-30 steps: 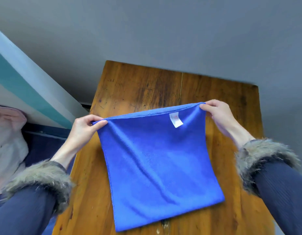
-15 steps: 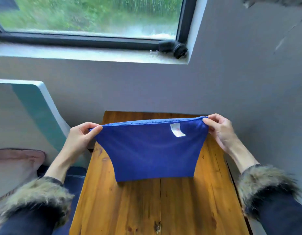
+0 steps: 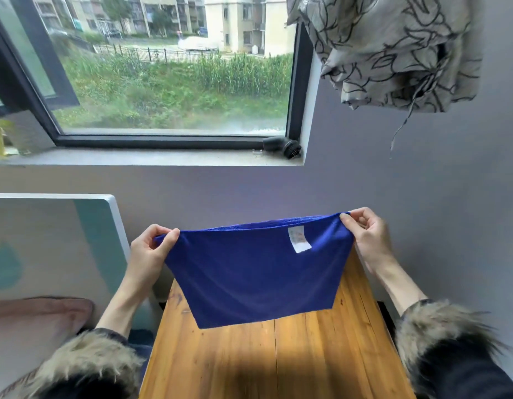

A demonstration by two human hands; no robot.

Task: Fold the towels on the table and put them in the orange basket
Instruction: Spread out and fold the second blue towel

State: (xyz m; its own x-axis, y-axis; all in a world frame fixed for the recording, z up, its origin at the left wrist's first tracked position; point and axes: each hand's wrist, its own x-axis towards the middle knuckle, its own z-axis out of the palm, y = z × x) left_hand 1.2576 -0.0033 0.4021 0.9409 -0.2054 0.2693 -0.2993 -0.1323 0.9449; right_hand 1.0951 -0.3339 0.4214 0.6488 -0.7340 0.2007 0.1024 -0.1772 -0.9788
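Both hands' fingers (image 3: 170, 236) pinch the blue towel's (image 3: 258, 272) top corners (towel hanging).

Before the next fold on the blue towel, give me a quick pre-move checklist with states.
1. Left hand pinches the left top corner of the blue towel: ok.
2. Right hand pinches the right top corner: ok.
3. Top edge stretched fairly straight between the hands: ok.
4. Towel hanging free above the wooden table, not snagged: ok.
5. White label faces the person; whether it should end up inside the fold: cannot tell.
6. Orange basket located for the drop-off: cannot tell, it is out of view.
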